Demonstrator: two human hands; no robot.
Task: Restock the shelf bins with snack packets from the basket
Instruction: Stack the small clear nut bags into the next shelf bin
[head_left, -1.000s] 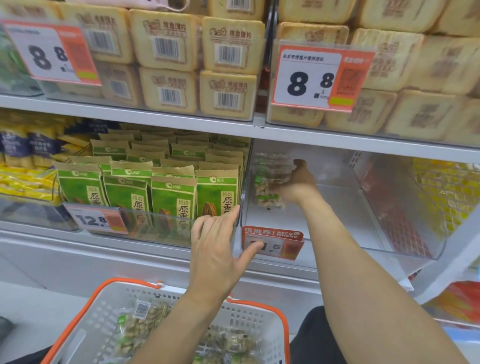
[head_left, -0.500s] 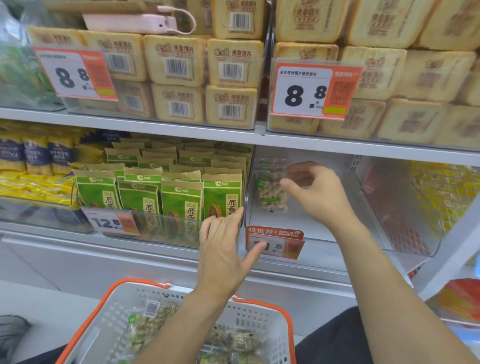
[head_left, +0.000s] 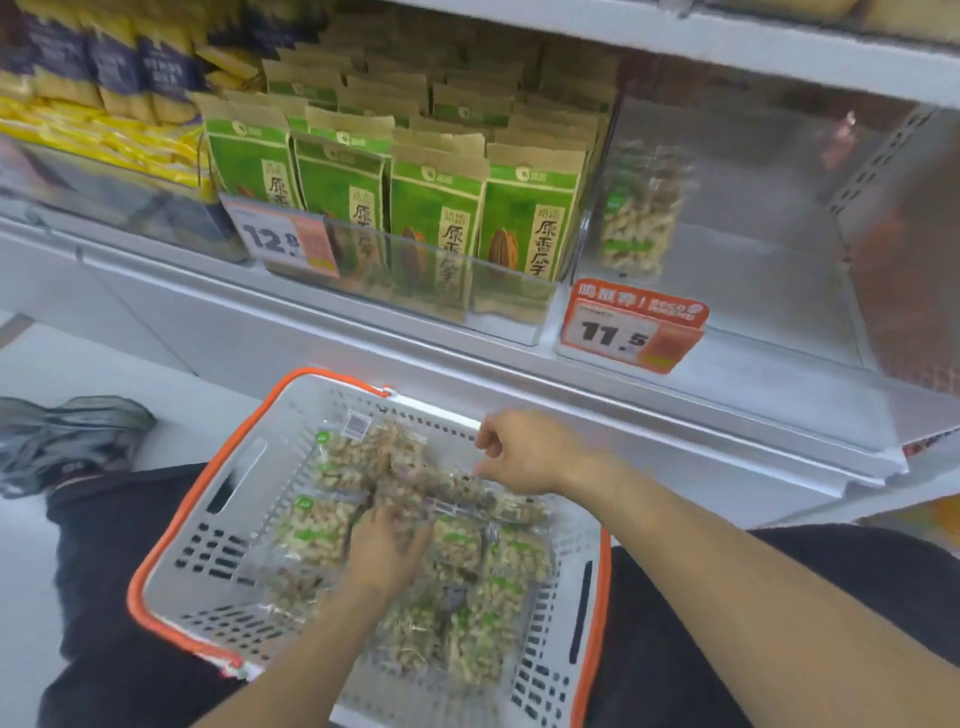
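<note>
Blur smears the whole frame; print on the snack packets (head_left: 332, 525) is unreadable, only pale nut shapes and green label patches show through clear crinkly film. Left hand (head_left: 387, 551) is down among the packets in the basket (head_left: 171, 530), fingers spread flat on top of them; fingertips are blurred, so cannot tell if anything is pinched. Right hand (head_left: 530, 457) hovers over the basket's far rim, fingers loosely curled, thumb and forefinger close together, nothing visibly held. Basket's near right corner and both forearms are cut off by the bottom edge.

Basket: white perforated plastic, rectangular, slotted walls, orange rim, sits between the person's dark-trousered knees just in front of the shelf (head_left: 467, 358). Packets lie in a loose overlapping pile over its middle and right; left wall area is bare.

Clear bin (head_left: 769, 249) on the shelf's right: transparent rigid walls, one packet (head_left: 639, 218) standing against its left wall, the rest of the floor open. Red price tag (head_left: 631, 332) reads 11.5 at its front lip. Neighbouring bin to the left is packed with green-and-kraft paper pouches (head_left: 436, 208), tag (head_left: 285, 239) 12.8. Yellow and dark blue bags (head_left: 104, 88) further left, cropped. Grey shoe (head_left: 67, 441) on the floor at left.
</note>
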